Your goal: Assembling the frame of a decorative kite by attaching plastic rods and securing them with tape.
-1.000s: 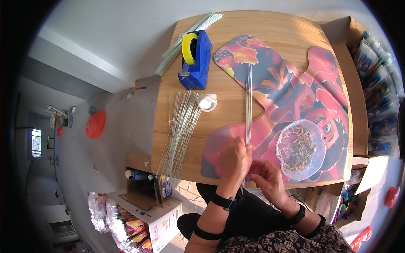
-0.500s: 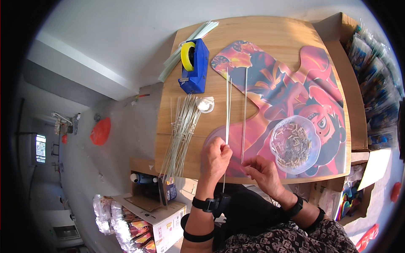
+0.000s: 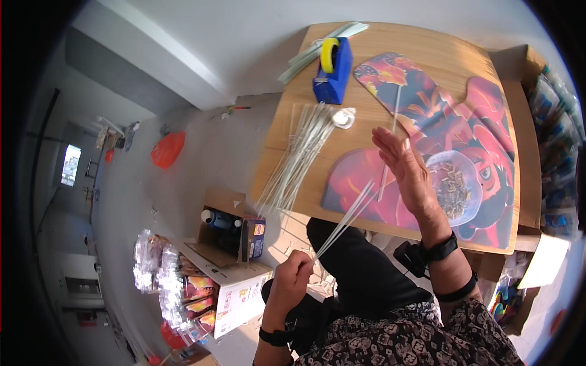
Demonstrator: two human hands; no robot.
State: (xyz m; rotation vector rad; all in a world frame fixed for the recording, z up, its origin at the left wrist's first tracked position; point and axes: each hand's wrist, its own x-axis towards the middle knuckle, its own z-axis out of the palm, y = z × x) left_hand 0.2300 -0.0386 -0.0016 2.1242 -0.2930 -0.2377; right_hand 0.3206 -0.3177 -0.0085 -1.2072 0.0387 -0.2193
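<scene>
The left hand (image 3: 292, 277) pinches thin, pale, straight plastic sticks (image 3: 349, 213). The right hand (image 3: 408, 172) spreads flat and empty above a glossy red printed sheet (image 3: 488, 122), beside a clear round bowl (image 3: 455, 186).

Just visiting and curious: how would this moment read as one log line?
left hand: pinching thin white sticks | right hand: open, above printed sheet | nearby: clear bowl, stick pile, blue tape dispenser

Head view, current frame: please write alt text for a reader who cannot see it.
Seen from above, the person's left hand pinches a few thin white sticks near the wooden table's edge, while the right hand hovers open over a colourful red printed cutout. A loose stick bundle, blue tape dispenser and clear bowl also lie there.
</scene>
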